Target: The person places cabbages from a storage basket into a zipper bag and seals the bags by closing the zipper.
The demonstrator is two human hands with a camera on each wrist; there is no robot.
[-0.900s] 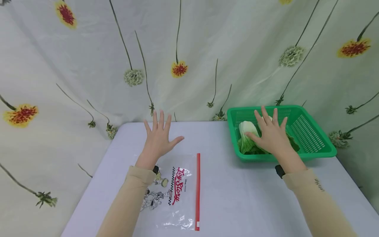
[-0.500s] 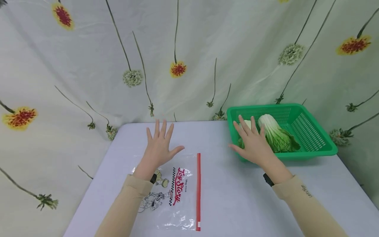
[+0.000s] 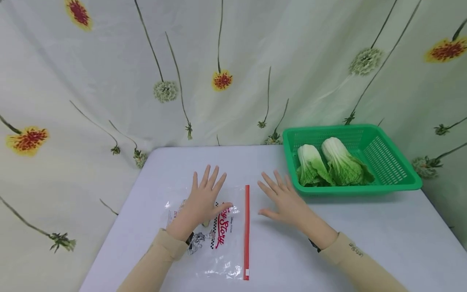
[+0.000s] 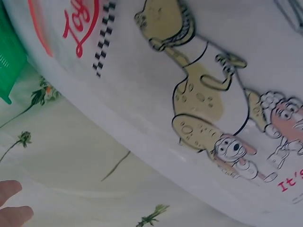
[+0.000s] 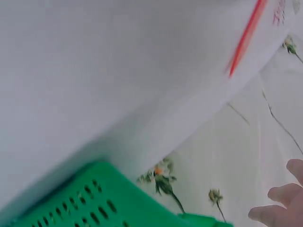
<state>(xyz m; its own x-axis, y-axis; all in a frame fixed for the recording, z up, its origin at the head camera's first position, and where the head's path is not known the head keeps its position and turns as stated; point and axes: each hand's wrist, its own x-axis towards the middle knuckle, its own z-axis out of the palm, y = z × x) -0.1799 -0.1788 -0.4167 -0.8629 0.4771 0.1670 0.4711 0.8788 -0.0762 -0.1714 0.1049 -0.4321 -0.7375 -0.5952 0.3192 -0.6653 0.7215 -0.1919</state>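
My left hand [image 3: 202,202], fingers spread, hovers over a clear plastic zip bag [image 3: 222,259] printed with "Toy Story" lettering and cartoon figures. A red slider strip [image 3: 246,235] runs along the bag's right edge. Just right of that strip is my right hand [image 3: 286,200], its fingers also spread and holding nothing. In the left wrist view, the bag's dinosaur print [image 4: 199,94] fills much of the picture, with two fingertips [image 4: 14,215] at the lower left corner. Fingertips [image 5: 284,194] of the right hand show at the lower right of the right wrist view.
At the back right of the white table [image 3: 328,251] stands a green plastic basket [image 3: 394,188]. Two napa cabbages lie in its left half, a smaller one [image 3: 310,164] and a larger one [image 3: 343,162]. Behind the table hangs a flower-printed cloth [image 3: 240,105].
My right hand has moved left and nearer from over the basket, uncovering both cabbages. My left hand has come lower and slightly right over the bag.
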